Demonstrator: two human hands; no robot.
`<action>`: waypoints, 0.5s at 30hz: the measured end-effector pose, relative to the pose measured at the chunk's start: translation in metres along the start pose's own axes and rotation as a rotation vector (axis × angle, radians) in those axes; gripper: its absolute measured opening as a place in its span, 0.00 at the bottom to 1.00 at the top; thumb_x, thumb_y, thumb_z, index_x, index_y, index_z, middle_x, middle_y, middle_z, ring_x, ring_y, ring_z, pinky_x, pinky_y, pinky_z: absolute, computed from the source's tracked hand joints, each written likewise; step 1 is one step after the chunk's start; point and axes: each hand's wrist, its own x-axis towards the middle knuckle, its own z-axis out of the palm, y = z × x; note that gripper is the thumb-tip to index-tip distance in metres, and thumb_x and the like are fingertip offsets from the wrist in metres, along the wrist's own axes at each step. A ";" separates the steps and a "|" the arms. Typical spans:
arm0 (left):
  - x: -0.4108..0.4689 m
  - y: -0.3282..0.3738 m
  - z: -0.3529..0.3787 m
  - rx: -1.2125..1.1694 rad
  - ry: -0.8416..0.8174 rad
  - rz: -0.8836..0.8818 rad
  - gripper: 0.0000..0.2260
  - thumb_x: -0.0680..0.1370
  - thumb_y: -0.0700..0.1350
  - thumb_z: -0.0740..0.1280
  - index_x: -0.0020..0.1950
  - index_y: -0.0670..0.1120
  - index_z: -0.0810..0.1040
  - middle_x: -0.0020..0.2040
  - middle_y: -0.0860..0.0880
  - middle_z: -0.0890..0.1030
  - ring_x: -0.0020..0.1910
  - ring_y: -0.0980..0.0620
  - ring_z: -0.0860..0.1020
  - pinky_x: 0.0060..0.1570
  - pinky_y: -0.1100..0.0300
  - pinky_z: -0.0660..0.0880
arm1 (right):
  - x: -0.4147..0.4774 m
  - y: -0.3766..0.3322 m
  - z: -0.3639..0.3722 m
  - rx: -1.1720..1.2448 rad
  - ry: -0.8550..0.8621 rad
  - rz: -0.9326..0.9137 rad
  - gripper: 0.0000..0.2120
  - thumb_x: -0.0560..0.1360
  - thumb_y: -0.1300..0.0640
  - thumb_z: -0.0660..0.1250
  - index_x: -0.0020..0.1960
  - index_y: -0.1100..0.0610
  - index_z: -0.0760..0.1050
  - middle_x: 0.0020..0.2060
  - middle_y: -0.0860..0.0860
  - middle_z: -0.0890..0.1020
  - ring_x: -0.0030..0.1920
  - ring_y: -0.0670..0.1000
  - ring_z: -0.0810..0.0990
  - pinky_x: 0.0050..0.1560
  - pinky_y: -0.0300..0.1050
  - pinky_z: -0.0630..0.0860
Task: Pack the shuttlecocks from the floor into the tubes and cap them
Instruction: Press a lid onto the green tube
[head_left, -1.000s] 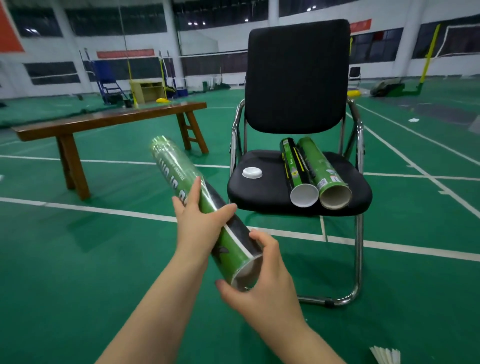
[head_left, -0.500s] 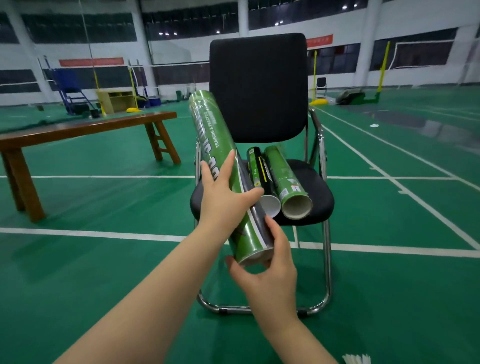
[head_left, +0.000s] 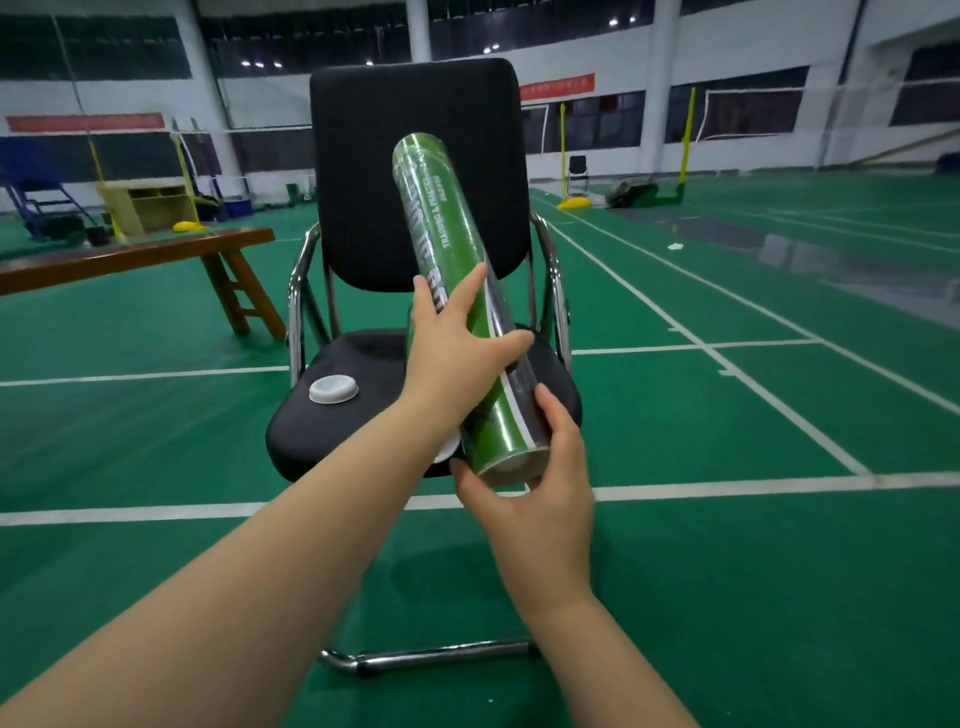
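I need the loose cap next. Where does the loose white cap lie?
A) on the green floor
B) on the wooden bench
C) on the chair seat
C: the white cap lies on the black chair seat, left of the green tube.

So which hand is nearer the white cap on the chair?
Left. The left hand grips the tube right of the white cap; the right hand holds its near end, farther.

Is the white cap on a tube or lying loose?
Loose. The white cap lies alone on the chair seat, left of the green tube gripped by the left hand and right hand; it touches no tube.
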 end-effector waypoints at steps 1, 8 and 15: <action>0.009 0.004 0.008 -0.006 -0.027 -0.007 0.31 0.73 0.48 0.69 0.71 0.62 0.59 0.76 0.50 0.41 0.68 0.51 0.62 0.42 0.79 0.60 | 0.010 0.004 -0.005 -0.016 -0.004 0.001 0.38 0.63 0.50 0.77 0.63 0.32 0.58 0.66 0.42 0.69 0.65 0.43 0.69 0.62 0.40 0.71; 0.059 -0.010 0.074 0.132 -0.245 -0.062 0.31 0.72 0.50 0.65 0.72 0.60 0.56 0.74 0.44 0.47 0.47 0.47 0.75 0.47 0.56 0.76 | 0.056 0.053 -0.033 -0.141 -0.022 0.095 0.39 0.65 0.49 0.76 0.70 0.43 0.61 0.68 0.42 0.67 0.66 0.46 0.68 0.63 0.47 0.72; 0.075 -0.036 0.102 0.733 -0.493 0.102 0.22 0.78 0.57 0.53 0.71 0.51 0.62 0.68 0.42 0.66 0.64 0.43 0.67 0.60 0.53 0.66 | 0.083 0.099 -0.036 -0.258 -0.076 0.117 0.34 0.66 0.52 0.75 0.67 0.46 0.65 0.67 0.42 0.67 0.63 0.44 0.69 0.56 0.36 0.69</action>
